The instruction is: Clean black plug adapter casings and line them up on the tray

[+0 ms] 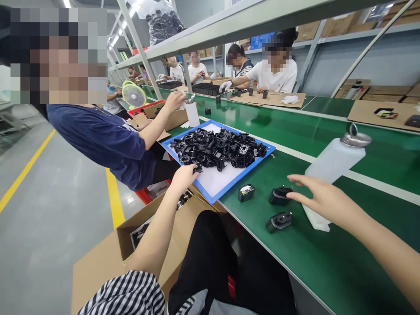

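Observation:
My left hand (pixel 184 178) is closed at the near left edge of a blue-rimmed tray (pixel 215 197), with a small black plug part (pixel 197 168) between its fingertips. A heap of black plug parts (pixel 223 146) covers much of the tray. Over the green bench my right hand (pixel 316 192) is open, thumb and fingers apart, close beside a black plug adapter (pixel 278 196). Whether the fingers touch it I cannot tell. Nearer to me lies a second black plug adapter (pixel 278 222). To the left sits a black casing (pixel 246 192) with light-coloured parts showing inside.
A white pump bottle (pixel 334 161) stands behind my right hand, with a white cloth (pixel 316 216) by it. An open cardboard box (pixel 101 262) is low at my left. A co-worker in dark blue (pixel 108 144) sits left; others work across the green bench (pixel 295 131).

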`<control>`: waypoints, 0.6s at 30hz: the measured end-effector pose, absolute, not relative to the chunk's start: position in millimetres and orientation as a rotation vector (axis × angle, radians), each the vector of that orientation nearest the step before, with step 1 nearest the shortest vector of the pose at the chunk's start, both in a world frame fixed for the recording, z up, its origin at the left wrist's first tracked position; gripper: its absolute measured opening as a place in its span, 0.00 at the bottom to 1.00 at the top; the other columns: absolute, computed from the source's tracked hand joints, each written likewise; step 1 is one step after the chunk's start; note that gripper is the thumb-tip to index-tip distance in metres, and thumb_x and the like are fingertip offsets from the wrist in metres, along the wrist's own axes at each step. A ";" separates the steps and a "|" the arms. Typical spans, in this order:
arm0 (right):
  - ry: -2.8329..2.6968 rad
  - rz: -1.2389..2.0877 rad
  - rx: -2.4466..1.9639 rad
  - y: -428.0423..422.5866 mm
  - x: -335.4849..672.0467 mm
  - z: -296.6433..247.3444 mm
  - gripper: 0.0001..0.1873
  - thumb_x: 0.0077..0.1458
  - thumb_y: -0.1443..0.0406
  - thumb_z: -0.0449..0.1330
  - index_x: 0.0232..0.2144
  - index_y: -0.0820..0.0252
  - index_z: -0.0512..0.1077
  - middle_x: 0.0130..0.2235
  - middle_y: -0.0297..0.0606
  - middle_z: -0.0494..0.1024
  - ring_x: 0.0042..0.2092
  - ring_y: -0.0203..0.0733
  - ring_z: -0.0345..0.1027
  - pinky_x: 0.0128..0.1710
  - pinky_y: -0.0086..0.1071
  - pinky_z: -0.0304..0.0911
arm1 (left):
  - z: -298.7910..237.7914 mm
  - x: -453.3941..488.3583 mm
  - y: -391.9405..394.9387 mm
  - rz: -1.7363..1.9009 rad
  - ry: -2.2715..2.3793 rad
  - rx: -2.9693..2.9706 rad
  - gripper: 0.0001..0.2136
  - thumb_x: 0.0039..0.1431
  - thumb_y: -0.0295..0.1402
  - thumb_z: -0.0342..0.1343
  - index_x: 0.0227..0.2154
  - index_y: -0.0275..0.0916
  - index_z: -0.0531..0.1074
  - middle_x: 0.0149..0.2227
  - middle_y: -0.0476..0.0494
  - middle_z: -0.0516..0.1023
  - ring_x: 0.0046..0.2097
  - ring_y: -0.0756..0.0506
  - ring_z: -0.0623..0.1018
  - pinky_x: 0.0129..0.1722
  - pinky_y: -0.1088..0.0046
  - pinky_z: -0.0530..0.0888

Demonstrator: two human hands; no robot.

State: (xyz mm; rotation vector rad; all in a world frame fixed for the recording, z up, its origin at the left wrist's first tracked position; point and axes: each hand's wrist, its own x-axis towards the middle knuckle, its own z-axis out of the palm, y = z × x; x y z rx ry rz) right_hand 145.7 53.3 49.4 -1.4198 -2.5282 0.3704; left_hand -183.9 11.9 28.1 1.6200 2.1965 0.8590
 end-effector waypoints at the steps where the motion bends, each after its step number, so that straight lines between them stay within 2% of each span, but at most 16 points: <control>1: -2.469 0.341 -1.366 49.4 144.2 54.7 0.25 0.46 0.50 0.45 0.41 0.59 0.63 0.41 0.42 0.69 0.40 0.50 0.63 0.34 0.38 0.61 | 28.4 -185.8 9.0 0.923 2.164 1.589 0.13 0.44 0.29 0.52 0.36 0.32 0.69 0.33 0.40 0.72 0.41 0.38 0.69 0.42 0.65 0.60; 5: -2.376 0.388 -1.151 34.3 131.0 71.1 0.20 0.47 0.53 0.47 0.39 0.56 0.63 0.39 0.39 0.69 0.39 0.46 0.63 0.34 0.36 0.61 | 30.7 -179.2 -2.9 1.103 2.020 1.475 0.17 0.46 0.34 0.50 0.40 0.32 0.66 0.36 0.40 0.71 0.39 0.45 0.70 0.38 0.72 0.65; 8: -2.405 0.519 -1.018 31.7 112.8 74.3 0.20 0.47 0.55 0.49 0.41 0.58 0.62 0.40 0.39 0.69 0.38 0.44 0.63 0.32 0.33 0.61 | 33.5 -148.8 -7.3 1.333 1.556 1.305 0.19 0.44 0.34 0.52 0.41 0.34 0.64 0.32 0.44 0.72 0.33 0.50 0.70 0.31 0.77 0.65; 12: -2.450 0.680 -0.870 41.3 86.6 71.3 0.23 0.44 0.59 0.55 0.44 0.59 0.61 0.39 0.38 0.69 0.34 0.40 0.63 0.30 0.31 0.61 | 33.5 -97.0 -2.5 1.321 1.027 1.126 0.20 0.39 0.32 0.56 0.39 0.34 0.64 0.28 0.48 0.72 0.27 0.54 0.67 0.27 0.79 0.63; 15: -2.472 0.684 -0.783 51.1 75.9 66.2 0.16 0.42 0.62 0.57 0.37 0.59 0.66 0.34 0.36 0.69 0.30 0.38 0.63 0.28 0.30 0.60 | 29.6 -77.7 2.2 1.283 0.936 1.079 0.21 0.39 0.34 0.57 0.39 0.33 0.63 0.27 0.47 0.71 0.26 0.54 0.67 0.28 0.78 0.64; 18: -2.513 0.639 -0.769 58.0 74.1 59.2 0.09 0.43 0.66 0.58 0.31 0.59 0.69 0.31 0.35 0.69 0.30 0.37 0.63 0.28 0.28 0.60 | 25.7 -78.7 0.0 1.237 1.113 1.187 0.23 0.41 0.34 0.56 0.41 0.33 0.60 0.34 0.43 0.70 0.32 0.52 0.68 0.32 0.76 0.65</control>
